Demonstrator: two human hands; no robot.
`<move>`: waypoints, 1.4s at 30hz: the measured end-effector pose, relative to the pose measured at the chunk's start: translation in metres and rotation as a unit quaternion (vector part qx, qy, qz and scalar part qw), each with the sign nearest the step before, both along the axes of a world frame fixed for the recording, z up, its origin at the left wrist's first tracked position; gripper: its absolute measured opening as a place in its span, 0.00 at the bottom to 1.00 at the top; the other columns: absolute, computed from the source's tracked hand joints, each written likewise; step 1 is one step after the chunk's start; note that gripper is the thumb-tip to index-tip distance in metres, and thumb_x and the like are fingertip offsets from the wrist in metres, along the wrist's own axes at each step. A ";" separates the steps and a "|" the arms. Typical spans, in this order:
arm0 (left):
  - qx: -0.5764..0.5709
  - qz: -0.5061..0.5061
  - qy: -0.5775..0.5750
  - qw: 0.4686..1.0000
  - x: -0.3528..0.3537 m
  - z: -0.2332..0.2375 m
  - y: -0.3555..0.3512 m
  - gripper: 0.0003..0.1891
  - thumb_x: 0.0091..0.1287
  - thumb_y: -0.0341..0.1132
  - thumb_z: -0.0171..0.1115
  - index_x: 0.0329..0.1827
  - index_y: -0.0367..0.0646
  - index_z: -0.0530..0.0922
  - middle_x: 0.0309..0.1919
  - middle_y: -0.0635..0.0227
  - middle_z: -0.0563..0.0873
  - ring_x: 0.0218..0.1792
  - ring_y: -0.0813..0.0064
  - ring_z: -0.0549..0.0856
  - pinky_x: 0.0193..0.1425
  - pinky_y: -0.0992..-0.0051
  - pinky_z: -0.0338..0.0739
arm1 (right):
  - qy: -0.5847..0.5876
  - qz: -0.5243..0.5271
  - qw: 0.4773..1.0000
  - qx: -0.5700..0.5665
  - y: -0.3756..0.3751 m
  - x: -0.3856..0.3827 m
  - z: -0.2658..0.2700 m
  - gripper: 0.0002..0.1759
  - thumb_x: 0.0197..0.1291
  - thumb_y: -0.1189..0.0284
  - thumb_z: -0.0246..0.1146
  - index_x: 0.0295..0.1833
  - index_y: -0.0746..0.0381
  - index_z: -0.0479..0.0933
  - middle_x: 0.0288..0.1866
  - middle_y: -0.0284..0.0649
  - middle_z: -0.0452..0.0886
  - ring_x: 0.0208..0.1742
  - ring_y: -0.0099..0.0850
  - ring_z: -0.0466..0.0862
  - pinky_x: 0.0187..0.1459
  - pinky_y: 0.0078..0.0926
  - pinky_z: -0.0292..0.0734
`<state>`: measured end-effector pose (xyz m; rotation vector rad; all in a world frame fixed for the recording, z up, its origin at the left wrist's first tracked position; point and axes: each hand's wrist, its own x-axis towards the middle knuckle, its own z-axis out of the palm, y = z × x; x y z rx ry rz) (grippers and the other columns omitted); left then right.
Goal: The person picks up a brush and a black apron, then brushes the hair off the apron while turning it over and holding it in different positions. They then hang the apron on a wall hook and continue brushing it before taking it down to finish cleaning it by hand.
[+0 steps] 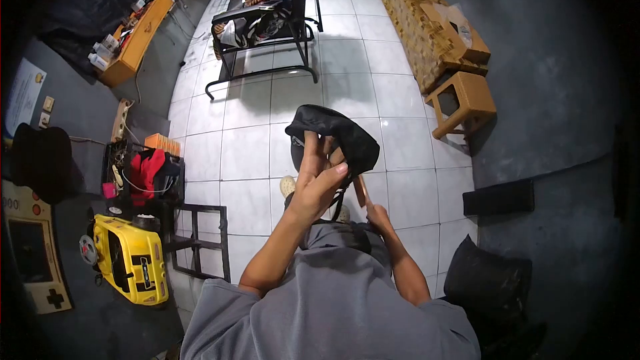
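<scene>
My left hand (319, 175) is raised in front of me, fingers closed on a black curved piece like a cap or pad (337, 135), which it holds up over my lap. My right hand (377, 217) is lower and mostly hidden behind the left; it grips a thin wooden-handled tool (361, 190) whose upper end goes up under the black piece. A foot in a light shoe (287, 186) shows on the white tiled floor below.
A black metal-framed chair (267, 23) loaded with items stands ahead. A wooden bench (417, 17) and small wooden stool (463, 101) stand at right. At left are a yellow machine (130, 260), a black crate with red cloth (143, 170) and a black metal frame (200, 243). A black bag (487, 280) lies at lower right.
</scene>
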<state>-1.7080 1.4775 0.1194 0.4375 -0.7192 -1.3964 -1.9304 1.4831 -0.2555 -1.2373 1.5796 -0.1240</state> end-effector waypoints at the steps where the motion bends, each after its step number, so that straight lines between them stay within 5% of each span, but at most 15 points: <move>1: 0.003 -0.008 0.002 1.000 0.000 -0.003 0.000 0.44 0.61 0.21 0.52 0.76 0.47 0.35 0.66 0.62 0.59 0.68 0.65 0.64 0.69 0.69 0.60 | -0.036 -0.042 0.998 0.006 -0.003 0.010 0.039 0.38 0.61 0.37 0.46 0.35 0.67 0.74 0.16 0.36 0.71 0.17 0.29 0.73 0.20 0.30 0.69; 3: 0.017 -0.026 0.002 1.000 -0.002 -0.015 0.002 0.44 0.62 0.21 0.52 0.75 0.45 0.33 0.66 0.60 0.58 0.69 0.64 0.62 0.70 0.69 0.57 | -0.180 -0.137 0.972 -0.061 -0.007 0.035 0.122 0.30 0.62 0.43 0.54 0.28 0.61 0.71 0.19 0.31 0.69 0.20 0.22 0.71 0.24 0.24 0.67; 5: 0.067 -0.024 -0.017 0.997 -0.005 -0.037 0.008 0.44 0.61 0.22 0.54 0.74 0.44 0.35 0.63 0.60 0.59 0.67 0.67 0.62 0.68 0.73 0.57 | -0.360 -0.210 0.903 -0.107 -0.009 0.052 0.179 0.21 0.64 0.52 0.58 0.38 0.62 0.70 0.27 0.32 0.72 0.26 0.21 0.72 0.27 0.20 0.69; 11: 0.141 -0.086 -0.100 0.981 -0.015 -0.066 0.030 0.35 0.61 0.24 0.55 0.68 0.46 0.46 0.65 0.59 0.62 0.69 0.65 0.62 0.66 0.73 0.59 | -0.528 -0.198 0.814 -0.140 -0.016 0.090 0.250 0.34 0.59 0.56 0.66 0.61 0.64 0.60 0.49 0.33 0.69 0.50 0.19 0.70 0.48 0.19 0.70; 15: 0.212 -0.094 -0.118 0.966 0.008 -0.076 0.029 0.32 0.65 0.24 0.54 0.70 0.40 0.50 0.67 0.56 0.62 0.69 0.67 0.63 0.65 0.73 0.63 | -0.497 -0.240 0.832 -0.056 -0.024 0.111 0.244 0.20 0.60 0.73 0.64 0.53 0.62 0.63 0.41 0.31 0.69 0.41 0.18 0.74 0.37 0.16 0.74; 18: 0.204 -0.005 -0.292 0.934 0.030 -0.120 0.025 0.18 0.66 0.27 0.57 0.56 0.28 0.64 0.56 0.54 0.76 0.58 0.74 0.75 0.54 0.79 0.71 | -0.455 -0.245 0.848 -0.122 -0.028 0.123 0.228 0.21 0.59 0.75 0.64 0.54 0.66 0.63 0.46 0.35 0.69 0.38 0.19 0.75 0.33 0.16 0.75; 19: 0.179 0.043 -0.357 0.916 0.038 -0.117 0.017 0.12 0.65 0.28 0.59 0.46 0.29 0.71 0.41 0.57 0.84 0.46 0.76 0.82 0.45 0.77 0.75 | -0.429 -0.237 0.862 -0.132 -0.029 0.126 0.225 0.21 0.59 0.76 0.64 0.53 0.67 0.63 0.46 0.36 0.69 0.36 0.19 0.76 0.31 0.16 0.75; 23: 0.153 0.165 -0.573 0.788 0.075 -0.109 -0.004 0.12 0.52 0.29 0.68 0.36 0.34 0.75 0.30 0.58 0.83 0.28 0.63 0.80 0.31 0.70 0.72 | -0.390 -0.247 0.880 -0.117 -0.035 0.133 0.260 0.20 0.59 0.77 0.63 0.53 0.68 0.62 0.32 0.32 0.71 0.22 0.17 0.72 0.21 0.16 0.68; 25: 0.093 0.228 -0.627 0.739 0.091 -0.109 -0.012 0.16 0.46 0.24 0.69 0.39 0.35 0.76 0.28 0.61 0.78 0.30 0.65 0.78 0.38 0.71 0.73 | -0.419 -0.243 0.866 -0.127 -0.039 0.139 0.271 0.17 0.59 0.77 0.61 0.50 0.66 0.63 0.22 0.27 0.67 0.17 0.16 0.68 0.18 0.16 0.64; 31: 0.043 0.239 -0.702 0.669 0.105 -0.100 -0.054 0.37 0.36 0.16 0.63 0.57 0.46 0.75 0.39 0.59 0.69 0.44 0.58 0.72 0.48 0.68 0.70 | -0.348 -0.211 0.902 -0.147 -0.044 0.146 0.292 0.11 0.59 0.76 0.63 0.44 0.64 0.68 0.24 0.30 0.73 0.18 0.15 0.69 0.20 0.15 0.64; 34: 0.113 0.056 -0.751 0.648 0.128 -0.142 -0.075 0.16 0.40 0.23 0.68 0.36 0.42 0.84 0.39 0.56 0.76 0.45 0.54 0.74 0.46 0.68 0.72 | -0.185 -0.199 0.923 -0.271 -0.060 0.143 0.270 0.07 0.57 0.75 0.64 0.39 0.65 0.73 0.24 0.34 0.78 0.23 0.22 0.79 0.28 0.22 0.74; 35: 0.164 -0.011 -0.802 0.575 0.127 -0.148 -0.080 0.09 0.42 0.29 0.69 0.29 0.44 0.85 0.39 0.57 0.79 0.46 0.55 0.76 0.47 0.63 0.70 | -0.136 -0.199 0.933 -0.266 -0.069 0.141 0.261 0.08 0.56 0.74 0.63 0.39 0.65 0.75 0.25 0.38 0.79 0.24 0.24 0.81 0.29 0.25 0.75; 38: 0.015 0.078 -0.871 0.484 0.126 -0.164 -0.102 0.08 0.43 0.34 0.69 0.28 0.45 0.85 0.40 0.60 0.81 0.47 0.56 0.77 0.51 0.56 0.68 | 0.006 -0.190 0.942 -0.275 -0.095 0.134 0.239 0.10 0.55 0.71 0.63 0.41 0.65 0.77 0.30 0.47 0.82 0.31 0.40 0.84 0.34 0.34 0.76; 40: -0.048 0.048 -0.860 0.506 0.133 -0.176 -0.140 0.09 0.45 0.35 0.68 0.28 0.43 0.84 0.40 0.62 0.83 0.44 0.57 0.80 0.51 0.55 0.69 | 0.058 -0.186 0.924 -0.330 -0.112 0.132 0.221 0.11 0.54 0.70 0.63 0.41 0.65 0.77 0.31 0.49 0.82 0.33 0.46 0.83 0.36 0.37 0.75; 42: -0.059 0.024 -0.784 0.617 0.138 -0.178 -0.179 0.08 0.47 0.31 0.69 0.28 0.40 0.81 0.35 0.58 0.81 0.36 0.54 0.80 0.41 0.59 0.74 | 0.071 -0.194 0.909 -0.362 -0.126 0.138 0.261 0.12 0.54 0.69 0.63 0.41 0.65 0.76 0.32 0.51 0.81 0.36 0.51 0.81 0.37 0.39 0.74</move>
